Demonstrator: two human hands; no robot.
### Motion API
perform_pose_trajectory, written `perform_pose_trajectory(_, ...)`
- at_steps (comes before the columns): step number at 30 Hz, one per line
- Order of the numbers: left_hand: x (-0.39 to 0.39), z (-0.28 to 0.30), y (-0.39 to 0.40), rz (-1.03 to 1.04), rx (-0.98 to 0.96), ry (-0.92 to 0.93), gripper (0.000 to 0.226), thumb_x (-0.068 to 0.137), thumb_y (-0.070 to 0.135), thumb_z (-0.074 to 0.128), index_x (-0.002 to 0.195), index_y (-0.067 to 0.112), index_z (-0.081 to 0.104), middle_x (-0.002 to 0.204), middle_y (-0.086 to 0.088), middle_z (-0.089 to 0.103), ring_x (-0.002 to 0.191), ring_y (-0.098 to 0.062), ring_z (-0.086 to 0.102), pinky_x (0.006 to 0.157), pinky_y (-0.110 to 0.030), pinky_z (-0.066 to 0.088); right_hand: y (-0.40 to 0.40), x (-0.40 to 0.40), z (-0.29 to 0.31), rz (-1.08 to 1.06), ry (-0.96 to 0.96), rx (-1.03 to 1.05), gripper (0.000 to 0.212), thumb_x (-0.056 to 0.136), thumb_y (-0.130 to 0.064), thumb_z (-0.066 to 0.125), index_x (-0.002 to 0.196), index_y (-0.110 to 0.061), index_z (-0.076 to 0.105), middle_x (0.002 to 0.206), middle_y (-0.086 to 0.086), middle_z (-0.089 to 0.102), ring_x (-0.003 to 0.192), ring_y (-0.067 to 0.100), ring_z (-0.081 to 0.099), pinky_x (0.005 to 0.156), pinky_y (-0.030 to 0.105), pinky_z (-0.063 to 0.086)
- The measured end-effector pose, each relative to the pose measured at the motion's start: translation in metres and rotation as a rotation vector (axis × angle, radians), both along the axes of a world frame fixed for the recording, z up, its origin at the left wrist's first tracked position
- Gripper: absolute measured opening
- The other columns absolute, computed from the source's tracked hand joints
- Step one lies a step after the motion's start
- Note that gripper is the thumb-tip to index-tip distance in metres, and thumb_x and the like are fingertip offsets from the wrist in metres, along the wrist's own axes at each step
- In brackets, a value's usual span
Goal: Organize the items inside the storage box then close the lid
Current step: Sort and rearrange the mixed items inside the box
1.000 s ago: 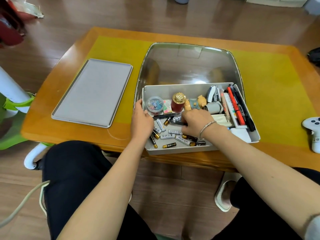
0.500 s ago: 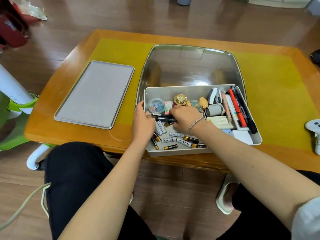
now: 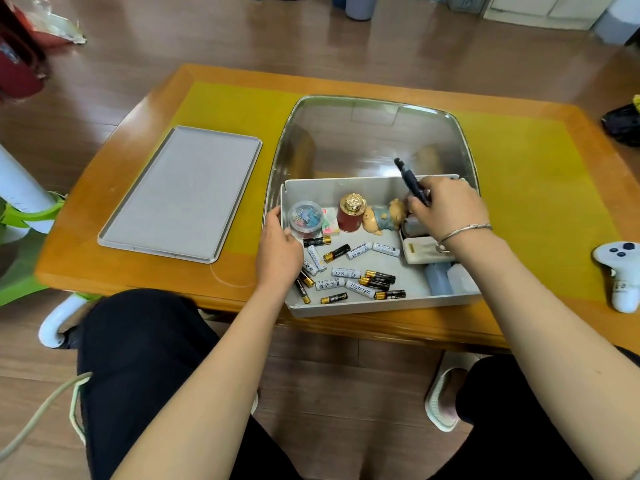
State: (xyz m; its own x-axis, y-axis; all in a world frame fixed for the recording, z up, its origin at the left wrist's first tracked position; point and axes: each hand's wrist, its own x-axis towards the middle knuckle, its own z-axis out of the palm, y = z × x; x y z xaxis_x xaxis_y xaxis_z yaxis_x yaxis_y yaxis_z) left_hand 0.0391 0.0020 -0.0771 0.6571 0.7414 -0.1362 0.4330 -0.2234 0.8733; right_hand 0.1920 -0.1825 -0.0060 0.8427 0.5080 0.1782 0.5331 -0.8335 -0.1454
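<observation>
A grey storage box (image 3: 346, 184) sits at the table's near edge. Inside lie several loose batteries (image 3: 349, 271), a round clear tub of clips (image 3: 306, 220), a dark red jar with a gold cap (image 3: 350, 213), a small figurine (image 3: 382, 218) and a cream case (image 3: 420, 250). My left hand (image 3: 280, 252) grips the box's left wall, fingers inside by the tub. My right hand (image 3: 446, 207) hovers over the box's right part, shut on a black pen (image 3: 408, 180) that points up and back. The box's flat grey lid (image 3: 183, 194) lies on the table to the left.
A clear plastic tray (image 3: 374, 133) stands behind the box. A white game controller (image 3: 620, 271) lies at the table's right edge. A dark object (image 3: 623, 124) sits at the far right corner. My knees are just under the table's near edge.
My right hand has lifted a black pen from among the batteries and carried it right and up, over the box's right side. My left hand stays on the left wall.
</observation>
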Motion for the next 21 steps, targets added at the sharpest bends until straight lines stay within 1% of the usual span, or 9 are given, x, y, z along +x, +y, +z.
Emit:
perform_pose_trajectory(3,0.0,0.001,-0.001,0.006,-0.009,-0.008,0.052,0.096,0.003,0.041,0.145,0.017,0.031,0.139,-0.005,0.049,0.124,-0.022,0.049,0.094,-0.044,0.05,0.002,0.004,-0.005,0.033,0.02,-0.075,0.023,0.087,-0.039,0.059,0.095,-0.02,0.068,0.083,0.012,0.066,0.082,0.033,0.061,0.059,0.028,0.035)
perform_pose_trajectory(5,0.0,0.002,-0.001,0.003,-0.01,-0.005,0.052,0.096,0.003,0.041,0.144,0.018,0.032,0.138,-0.005,0.05,0.122,-0.022,0.05,0.092,-0.044,0.051,0.01,0.009,-0.008,0.054,0.017,-0.091,0.025,0.085,-0.042,0.061,0.099,-0.022,0.068,0.086,0.01,0.064,0.083,0.033,0.061,0.06,0.029,0.038)
perform_pose_trajectory(7,-0.001,0.003,-0.001,0.004,-0.004,-0.003,0.051,0.096,0.003,0.042,0.144,0.018,0.032,0.137,-0.006,0.051,0.121,-0.022,0.051,0.091,-0.044,0.052,0.02,0.013,-0.01,0.072,0.028,-0.082,0.031,0.081,-0.043,0.067,0.105,-0.024,0.067,0.095,0.008,0.06,0.089,0.032,0.06,0.065,0.032,0.042)
perform_pose_trajectory(9,-0.001,0.003,-0.001,0.007,-0.001,-0.005,0.051,0.096,0.003,0.042,0.144,0.017,0.032,0.136,-0.006,0.051,0.12,-0.022,0.052,0.091,-0.043,0.052,0.027,0.017,-0.013,0.081,0.066,-0.092,0.046,0.075,-0.042,0.074,0.115,-0.023,0.063,0.106,0.007,0.056,0.098,0.03,0.058,0.071,0.033,0.043)
perform_pose_trajectory(11,-0.001,0.003,-0.001,0.007,0.0,-0.004,0.051,0.096,0.003,0.042,0.144,0.018,0.032,0.136,-0.005,0.052,0.12,-0.022,0.052,0.091,-0.044,0.052,0.028,0.018,-0.017,0.089,0.104,-0.117,0.055,0.07,-0.041,0.078,0.118,-0.02,0.06,0.112,0.007,0.054,0.103,0.029,0.057,0.073,0.032,0.043)
perform_pose_trajectory(14,-0.001,0.002,-0.001,0.006,-0.002,-0.001,0.051,0.096,0.004,0.042,0.144,0.018,0.032,0.136,-0.006,0.052,0.119,-0.022,0.052,0.09,-0.044,0.053,0.021,0.018,-0.023,0.094,0.094,-0.119,0.051,0.069,-0.04,0.079,0.112,-0.018,0.062,0.11,0.007,0.055,0.101,0.029,0.058,0.071,0.032,0.044)
perform_pose_trajectory(16,-0.001,0.001,-0.001,0.005,0.001,0.004,0.051,0.096,0.004,0.042,0.145,0.017,0.031,0.137,-0.006,0.05,0.121,-0.022,0.052,0.09,-0.044,0.052,0.017,0.016,-0.024,0.088,0.041,-0.102,0.044,0.072,-0.038,0.077,0.108,-0.017,0.063,0.107,0.007,0.056,0.097,0.03,0.059,0.066,0.031,0.04)
perform_pose_trajectory(18,-0.001,0.002,-0.001,0.006,0.002,0.007,0.052,0.096,0.004,0.042,0.145,0.018,0.031,0.138,-0.006,0.05,0.121,-0.022,0.051,0.091,-0.044,0.052,0.017,0.014,-0.024,0.081,0.011,-0.072,0.038,0.074,-0.036,0.076,0.104,-0.016,0.064,0.104,0.008,0.057,0.094,0.031,0.059,0.065,0.031,0.038)
perform_pose_trajectory(21,-0.001,0.002,-0.001,0.004,0.009,0.006,0.051,0.097,0.004,0.041,0.145,0.018,0.031,0.138,-0.006,0.05,0.121,-0.022,0.051,0.092,-0.044,0.051,0.022,0.01,-0.025,0.089,0.052,-0.082,0.04,0.073,-0.037,0.076,0.105,-0.016,0.063,0.106,0.008,0.057,0.1,0.03,0.057,0.072,0.035,0.041)
